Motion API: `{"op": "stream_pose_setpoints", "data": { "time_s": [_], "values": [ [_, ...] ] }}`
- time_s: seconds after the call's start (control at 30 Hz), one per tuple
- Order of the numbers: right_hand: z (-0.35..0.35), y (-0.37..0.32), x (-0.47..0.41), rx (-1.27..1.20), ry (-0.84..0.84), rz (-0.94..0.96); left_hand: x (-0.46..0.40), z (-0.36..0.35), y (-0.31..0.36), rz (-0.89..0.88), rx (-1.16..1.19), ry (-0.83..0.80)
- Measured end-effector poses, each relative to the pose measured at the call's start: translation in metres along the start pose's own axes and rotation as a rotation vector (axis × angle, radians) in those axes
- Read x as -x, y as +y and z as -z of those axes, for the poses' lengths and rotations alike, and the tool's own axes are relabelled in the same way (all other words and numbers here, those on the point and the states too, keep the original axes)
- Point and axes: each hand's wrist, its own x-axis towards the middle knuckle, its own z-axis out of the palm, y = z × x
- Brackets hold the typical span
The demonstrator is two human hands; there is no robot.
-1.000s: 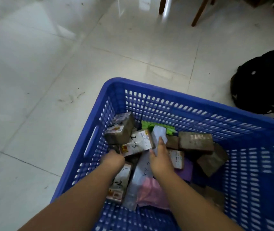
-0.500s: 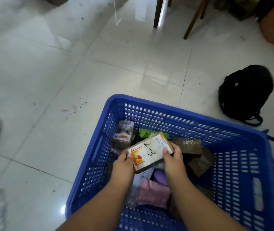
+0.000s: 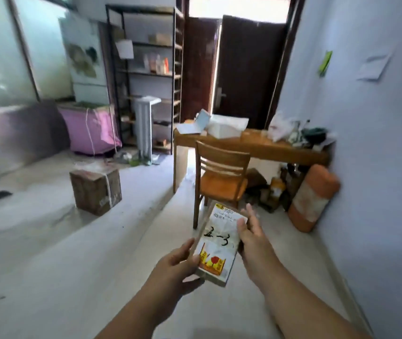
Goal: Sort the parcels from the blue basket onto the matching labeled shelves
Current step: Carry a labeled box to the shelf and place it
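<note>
both hands hold up a small brown cardboard parcel (image 3: pixel 217 243) with a white label handwritten "2-3" and a yellow-red print. the left hand (image 3: pixel 178 263) grips its near left corner; the right hand (image 3: pixel 251 233) holds its right edge. beyond stand a wooden chair (image 3: pixel 222 177), a cluttered wooden desk (image 3: pixel 256 145), a black metal shelf rack (image 3: pixel 146 77) and a taped brown carton (image 3: pixel 96 188) on the pale floor.

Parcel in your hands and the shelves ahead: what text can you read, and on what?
"2-3", handwritten, on the white label of the parcel held by the left hand and right hand.
Small print on that label: too blurred.
Paper sheet on the shelf unit: unreadable.
</note>
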Motion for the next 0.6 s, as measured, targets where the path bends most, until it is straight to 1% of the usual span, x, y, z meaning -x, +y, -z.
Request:
{"op": "stream_pose_setpoints", "data": {
  "time_s": [0.07, 0.13, 0.2, 0.27, 0.4, 0.53, 0.6],
  "values": [
    [-0.018, -0.084, 0.014, 0.036, -0.040, 0.064, 0.021, -0.032, 0.075, -0.139, 0.010, -0.039],
    [-0.035, -0.151, 0.037, 0.133, -0.046, 0.124, 0.041, -0.060, 0.133, -0.251, 0.016, -0.049],
    [-0.045, -0.200, 0.058, 0.190, -0.046, 0.186, 0.061, -0.082, 0.177, -0.339, 0.015, -0.053],
    [-0.050, -0.237, 0.081, 0.169, -0.080, 0.248, 0.083, -0.098, 0.210, -0.398, 0.017, -0.065],
    [-0.047, -0.266, 0.118, 0.254, -0.116, 0.339, 0.117, -0.116, 0.241, -0.442, 0.034, -0.114],
    [-0.037, -0.262, 0.142, 0.300, -0.093, 0.337, 0.136, -0.128, 0.241, -0.426, 0.011, -0.131],
    [-0.030, -0.261, 0.152, 0.317, -0.083, 0.328, 0.143, -0.135, 0.238, -0.399, -0.001, -0.108]
  ]
}}
